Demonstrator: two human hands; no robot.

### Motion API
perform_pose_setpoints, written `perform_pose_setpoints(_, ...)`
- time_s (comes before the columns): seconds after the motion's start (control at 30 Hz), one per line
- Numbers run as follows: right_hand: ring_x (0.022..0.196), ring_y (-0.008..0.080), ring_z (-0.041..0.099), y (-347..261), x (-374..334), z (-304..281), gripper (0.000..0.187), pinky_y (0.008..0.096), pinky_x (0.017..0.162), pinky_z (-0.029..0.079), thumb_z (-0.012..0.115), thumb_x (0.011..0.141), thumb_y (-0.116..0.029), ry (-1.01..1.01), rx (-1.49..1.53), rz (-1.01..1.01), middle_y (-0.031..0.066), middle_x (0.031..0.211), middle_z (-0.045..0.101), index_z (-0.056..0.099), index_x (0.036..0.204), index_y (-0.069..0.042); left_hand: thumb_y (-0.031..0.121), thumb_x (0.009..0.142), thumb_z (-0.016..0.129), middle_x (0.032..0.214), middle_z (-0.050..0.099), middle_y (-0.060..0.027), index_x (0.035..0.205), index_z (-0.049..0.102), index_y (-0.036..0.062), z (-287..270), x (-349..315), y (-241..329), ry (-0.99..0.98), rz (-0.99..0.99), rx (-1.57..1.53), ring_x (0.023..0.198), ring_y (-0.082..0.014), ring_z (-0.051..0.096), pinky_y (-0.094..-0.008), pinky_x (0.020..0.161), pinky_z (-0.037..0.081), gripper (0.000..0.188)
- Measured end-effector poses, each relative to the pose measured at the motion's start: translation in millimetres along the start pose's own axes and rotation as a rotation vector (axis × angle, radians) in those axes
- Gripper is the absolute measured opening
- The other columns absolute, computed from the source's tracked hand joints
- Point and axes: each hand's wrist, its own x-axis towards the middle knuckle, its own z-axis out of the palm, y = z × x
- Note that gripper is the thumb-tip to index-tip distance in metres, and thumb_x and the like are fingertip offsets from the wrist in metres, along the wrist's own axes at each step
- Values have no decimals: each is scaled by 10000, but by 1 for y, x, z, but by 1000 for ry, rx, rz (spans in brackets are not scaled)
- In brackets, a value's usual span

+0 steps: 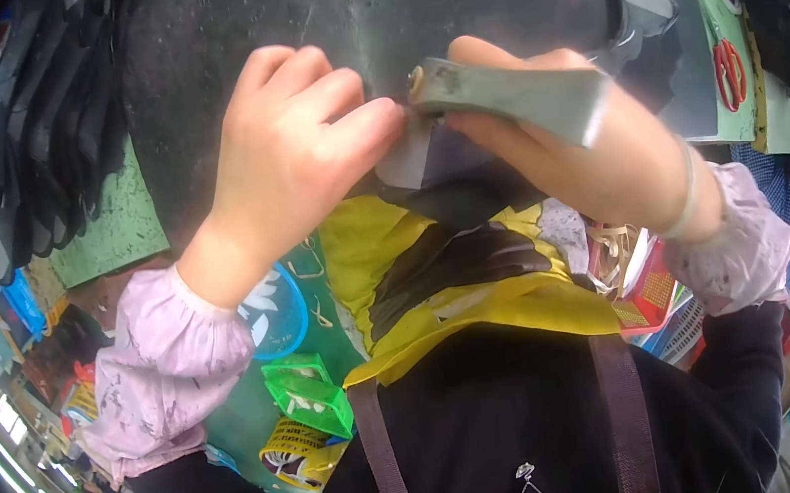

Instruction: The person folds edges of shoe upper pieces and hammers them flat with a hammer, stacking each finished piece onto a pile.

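My right hand (593, 156) is wrapped round a hammer. Its grey metal head (510, 97) widens to a flat end at the right and lies above my fingers; most of the handle is hidden. Close by on the left, my left hand (300, 129) is closed, fingers curled and knuckles up. Between and below both hands sits a folded black and grey piece (455, 174), like part of a shoe upper. My left fingertips appear to grip its upper left edge, though they are mostly hidden. A dark work surface (235, 13) lies beneath.
Black and grey pieces (49, 122) overlap at the left; another piece (647, 4) lies at the right. Red-handled scissors (730, 75) rest at the far right. Nearer me are a blue bowl (298, 324), a green basket (337, 409), a yellow tin (319, 461) and a red basket (638, 314).
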Motion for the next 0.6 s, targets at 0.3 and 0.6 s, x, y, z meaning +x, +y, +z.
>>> perform_pose_setpoints(0.3, 805, 172, 597, -1, -42, -30, 392, 269, 706, 462, 633, 985, 1, 484, 322, 136, 96, 1076, 664, 543, 1363, 49, 317, 715, 796, 1252, 551, -171, 1243, 635, 133, 65, 59, 100, 114, -96, -180, 1219, -361, 504, -496, 968, 411, 582)
perform_pose_setpoints(0.6, 619, 28, 428, 3, -76, -75, 257, 208, 545, 319, 577, 1043, -65, 678, 506, 320, -36, 781, 531, 583, 1283, 29, 32, 947, 618, 1227, 738, -119, 1297, 688, 13, -86, 53, -26, 229, -513, -632, 1180, -196, 664, -324, 1040, 504, 357)
